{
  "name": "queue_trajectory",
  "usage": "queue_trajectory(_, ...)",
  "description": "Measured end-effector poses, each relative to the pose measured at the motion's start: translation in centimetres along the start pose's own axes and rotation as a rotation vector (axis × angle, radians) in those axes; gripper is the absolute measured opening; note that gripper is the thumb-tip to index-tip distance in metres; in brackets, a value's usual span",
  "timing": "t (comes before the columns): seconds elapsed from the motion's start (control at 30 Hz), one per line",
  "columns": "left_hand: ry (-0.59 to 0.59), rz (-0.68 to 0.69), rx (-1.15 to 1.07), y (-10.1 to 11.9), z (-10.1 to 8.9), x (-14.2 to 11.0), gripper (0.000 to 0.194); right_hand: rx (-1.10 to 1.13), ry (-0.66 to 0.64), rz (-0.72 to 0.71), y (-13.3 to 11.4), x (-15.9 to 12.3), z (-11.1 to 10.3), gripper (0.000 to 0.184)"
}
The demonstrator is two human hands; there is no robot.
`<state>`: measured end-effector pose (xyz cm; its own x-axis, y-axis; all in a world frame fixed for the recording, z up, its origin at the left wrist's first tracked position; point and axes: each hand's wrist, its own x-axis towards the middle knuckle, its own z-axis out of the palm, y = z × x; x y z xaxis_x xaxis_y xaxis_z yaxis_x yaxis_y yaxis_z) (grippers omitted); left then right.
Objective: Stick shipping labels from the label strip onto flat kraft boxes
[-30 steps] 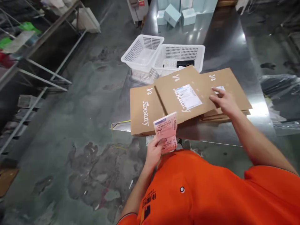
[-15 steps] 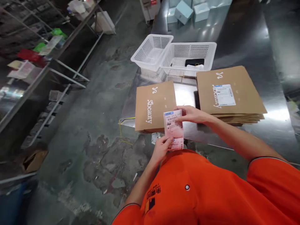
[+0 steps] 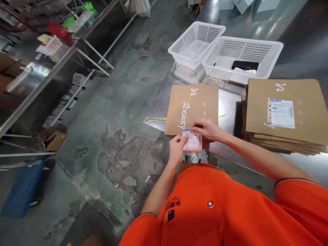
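Steel packing table [image 3: 227, 102] under a warehouse light: nearest, the left hand [image 3: 176, 149] and right hand [image 3: 207, 130] pinch one pink barcoded label sheet [image 3: 192, 141] between closed fingertips, its long axis across the frame, over the near edge of one flat kraft mailer [image 3: 194, 102]. Right stands one stack of mailers [image 3: 284, 116]; farther, upper right, sit two white plastic baskets, left basket [image 3: 191, 44] and right basket [image 3: 243, 48].

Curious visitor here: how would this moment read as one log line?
left hand: pink barcode slip | right hand: same slip | beside: Sbeauty cardboard sheet
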<state>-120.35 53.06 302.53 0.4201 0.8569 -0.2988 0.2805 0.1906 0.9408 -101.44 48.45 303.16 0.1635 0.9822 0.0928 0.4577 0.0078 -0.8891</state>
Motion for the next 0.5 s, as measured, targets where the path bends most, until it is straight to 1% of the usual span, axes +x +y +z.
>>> queue_trajectory(0.1,-0.115,-0.109,-0.010,-3.1,-1.3,0.1,0.043,-0.314,0.190,-0.040,2.7,3.9,-0.9,0.021)
queue_trajectory(0.13,-0.158,-0.156,-0.009,-4.1,-1.8,-0.1,0.044,-0.443,0.222,-0.044,3.5,5.1,-1.2,0.021)
queue_trajectory(0.2,-0.233,-0.240,0.012,-5.8,-3.0,-1.0,0.046,-0.675,0.197,-0.054,4.8,6.9,-1.9,0.026)
queue_trajectory(0.27,-0.259,-0.279,0.046,-6.9,-4.5,-2.2,0.044,-0.807,0.159,-0.044,5.2,7.7,-2.1,0.033)
queue_trajectory(0.3,-0.239,-0.267,0.059,-7.1,-5.4,-2.7,0.042,-0.832,0.162,-0.036,5.2,7.9,-2.1,0.036)
queue_trajectory(0.33,-0.186,-0.238,0.071,-7.1,-6.3,-3.0,0.040,-0.834,0.173,-0.037,5.1,7.9,-1.9,0.039)
queue_trajectory(0.4,-0.007,-0.157,0.075,-6.5,-7.8,-2.9,0.036,-0.807,0.167,-0.093,4.8,7.8,-0.9,0.042)
queue_trajectory(0.47,0.174,-0.089,0.035,-5.7,-8.9,-1.6,0.036,-0.787,0.100,-0.190,4.4,7.3,0.7,0.046)
queue_trajectory(0.5,0.234,-0.070,0.008,-5.3,-9.1,-0.6,0.037,-0.789,0.077,-0.210,4.1,6.8,1.7,0.049)
